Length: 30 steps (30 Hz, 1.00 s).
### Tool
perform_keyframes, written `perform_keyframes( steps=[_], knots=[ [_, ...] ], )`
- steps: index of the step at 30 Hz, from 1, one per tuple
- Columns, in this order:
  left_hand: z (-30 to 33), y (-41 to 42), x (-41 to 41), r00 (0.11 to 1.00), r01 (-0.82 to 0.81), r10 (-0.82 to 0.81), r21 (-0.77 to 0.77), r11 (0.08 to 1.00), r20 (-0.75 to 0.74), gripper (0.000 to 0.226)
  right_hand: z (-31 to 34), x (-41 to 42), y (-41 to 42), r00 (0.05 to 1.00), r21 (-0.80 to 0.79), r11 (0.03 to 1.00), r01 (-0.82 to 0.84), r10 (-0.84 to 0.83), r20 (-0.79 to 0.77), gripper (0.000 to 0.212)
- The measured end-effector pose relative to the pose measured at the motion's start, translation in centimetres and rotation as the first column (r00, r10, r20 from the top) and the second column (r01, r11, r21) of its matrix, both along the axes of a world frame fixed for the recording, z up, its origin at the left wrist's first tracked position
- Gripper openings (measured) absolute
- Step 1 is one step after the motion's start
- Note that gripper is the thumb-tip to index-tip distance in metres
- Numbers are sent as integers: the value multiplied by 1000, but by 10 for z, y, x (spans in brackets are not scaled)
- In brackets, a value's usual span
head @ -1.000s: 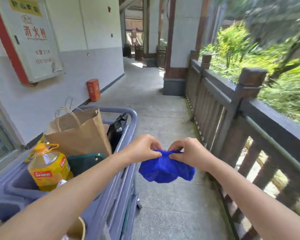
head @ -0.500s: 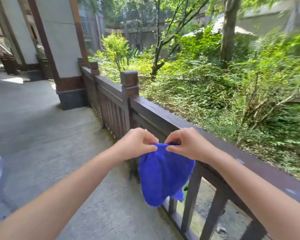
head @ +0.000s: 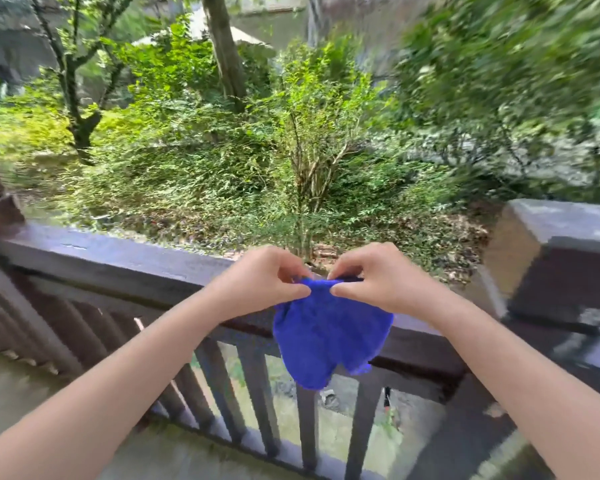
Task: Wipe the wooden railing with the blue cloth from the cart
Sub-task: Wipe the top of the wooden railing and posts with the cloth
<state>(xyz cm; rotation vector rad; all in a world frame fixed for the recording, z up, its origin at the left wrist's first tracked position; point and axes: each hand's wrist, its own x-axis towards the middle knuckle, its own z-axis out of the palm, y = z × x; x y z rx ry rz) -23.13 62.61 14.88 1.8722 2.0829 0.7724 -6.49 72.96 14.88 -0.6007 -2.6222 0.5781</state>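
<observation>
I should bunch the cloth into a flat pad under one palm, then press it on the railing's top and draw it along in long strokes. My left hand and right hand each pinch its upper edge, thumb and fingertips closed on the fabric. It hangs just in front of the rail, not yet pressed on it.

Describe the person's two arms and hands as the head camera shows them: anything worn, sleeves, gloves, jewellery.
Both forearms are bare right up to the frame's lower edge; no sleeves show. The left hand and right hand wear no gloves, and no watch, bracelet or ring is visible. Fingernails look short and unpainted, though motion blur softens fine detail.
</observation>
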Motion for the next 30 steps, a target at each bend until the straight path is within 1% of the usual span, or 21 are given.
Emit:
perform_keyframes(
  steps=[3, 5, 9, 12, 14, 17, 22, 25, 28, 30],
  knots=[
    [5, 30, 11, 989, 147, -148, -8, 989, -30, 10, 8, 24, 6, 992, 4, 993, 117, -117, 49, 9],
    [9, 48, 19, 968, 247, -247, -27, 969, -32, 11, 16, 39, 8, 979, 37, 984, 173, -176, 107, 13],
    [16, 83, 36, 903, 417, -418, -29, 908, -95, 15, 26, 63, 14, 933, 144, 945, 293, -316, 173, 18],
    [16, 113, 52, 875, 476, -474, -4, 880, -98, 16, 24, 73, 29, 871, 257, 885, 388, -443, 211, 21],
    [12, 137, 62, 869, 485, -482, -4, 875, -109, 16, 17, 75, 47, 817, 317, 842, 437, -519, 251, 23],
    [-2, 172, 72, 870, 472, -469, -21, 881, -153, 20, 0, 70, 78, 740, 419, 791, 446, -589, 323, 23],
    [-37, 216, 69, 904, 370, -388, -130, 920, -177, 18, -34, 50, 120, 687, 496, 761, 418, -622, 376, 23],
    [-62, 230, 65, 928, 315, -337, -147, 938, -158, 19, -61, 42, 133, 663, 477, 771, 423, -622, 417, 29],
    [-87, 232, 61, 952, 271, -290, -173, 947, -96, 22, -84, 46, 136, 666, 405, 801, 442, -595, 450, 29],
    [-98, 229, 59, 959, 262, -276, -169, 950, -67, 30, -93, 53, 134, 697, 337, 803, 492, -595, 400, 29]
  ],
)
